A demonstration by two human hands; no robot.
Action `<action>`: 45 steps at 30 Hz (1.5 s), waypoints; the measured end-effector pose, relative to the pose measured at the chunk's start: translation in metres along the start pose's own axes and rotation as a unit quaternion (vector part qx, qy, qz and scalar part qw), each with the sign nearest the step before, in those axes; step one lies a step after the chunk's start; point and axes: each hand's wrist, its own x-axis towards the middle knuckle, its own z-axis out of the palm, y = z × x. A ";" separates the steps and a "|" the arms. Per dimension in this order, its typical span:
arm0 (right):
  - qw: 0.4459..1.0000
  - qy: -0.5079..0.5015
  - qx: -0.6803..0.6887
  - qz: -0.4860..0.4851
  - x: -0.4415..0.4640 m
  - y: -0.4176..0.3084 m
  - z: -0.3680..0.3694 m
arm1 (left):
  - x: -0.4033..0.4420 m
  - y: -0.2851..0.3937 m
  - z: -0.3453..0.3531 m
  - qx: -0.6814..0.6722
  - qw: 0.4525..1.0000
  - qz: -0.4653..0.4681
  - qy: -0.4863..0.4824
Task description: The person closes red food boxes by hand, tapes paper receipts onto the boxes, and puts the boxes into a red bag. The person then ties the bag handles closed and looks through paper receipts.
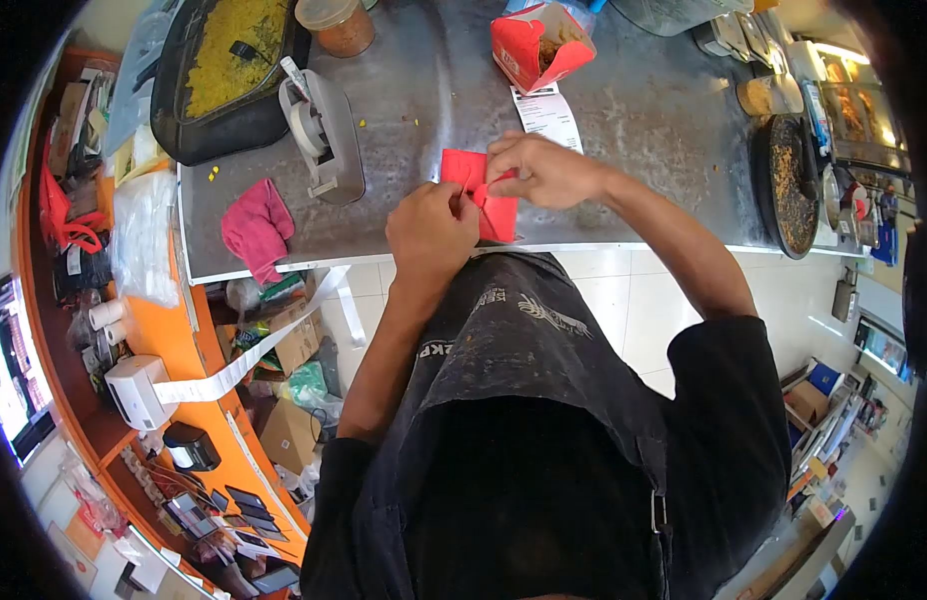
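Head view: both bare hands meet over a red card piece point(500, 218) at the near edge of the metal table point(649, 185), just in front of the person's dark apron point(514, 345); the left hand point(432, 228) lies at its left side, its grip narrow, thumb and bent forefinger closed on the red card; the right hand point(544, 172) comes in from the right and above, its grip also narrow, thumb and fingers pinching the card near its middle; the exact contact under the fingers is partly hidden.

Beyond the right hand lies a printed receipt point(550, 118), its far end next to an open red box point(517, 62) with brown food inside; left of the hands stands a grey tape dispenser point(346, 165), with a crumpled pink cloth point(256, 228) hanging slightly over the table's edge; farther left sits a black tray point(174, 140) of yellow food point(224, 55), a lidded tub point(342, 32) beside it; at the far right rests a round black pan point(806, 240) holding brown bits.
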 end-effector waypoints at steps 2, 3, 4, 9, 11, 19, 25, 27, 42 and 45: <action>0.997 0.075 -0.004 0.014 -0.002 -0.003 0.019 | 0.004 -0.005 0.004 -0.002 1.000 -0.014 -0.025; 0.994 0.110 -0.005 0.020 -0.005 -0.004 0.027 | 0.005 -0.009 0.006 -0.079 0.993 -0.070 -0.051; 0.990 0.133 -0.014 0.041 -0.008 -0.004 0.031 | 0.005 -0.014 0.008 -0.155 0.977 -0.128 -0.076; 0.969 0.235 -0.004 0.075 -0.023 -0.006 0.052 | 0.000 -0.001 0.003 -0.337 0.905 -0.233 -0.116; 0.964 0.254 0.016 0.082 -0.027 -0.006 0.054 | -0.003 0.000 0.005 -0.323 0.914 -0.217 -0.113; 0.942 0.322 0.044 0.080 -0.022 0.000 0.063 | -0.010 0.013 0.016 -0.309 0.915 -0.254 -0.057; 0.933 0.352 0.040 0.060 -0.017 0.004 0.067 | -0.014 0.019 0.021 -0.340 0.902 -0.264 -0.031; 0.930 0.363 0.025 0.043 -0.020 0.008 0.072 | -0.017 0.021 0.027 -0.339 0.907 -0.246 -0.033; 0.838 0.532 -0.120 -0.028 -0.035 -0.043 0.054 | -0.052 -0.326 -0.063 0.321 0.888 -0.294 0.148; 0.857 0.509 -0.042 -0.072 -0.023 -0.095 0.087 | -0.059 -0.314 -0.085 0.265 0.909 -0.147 0.287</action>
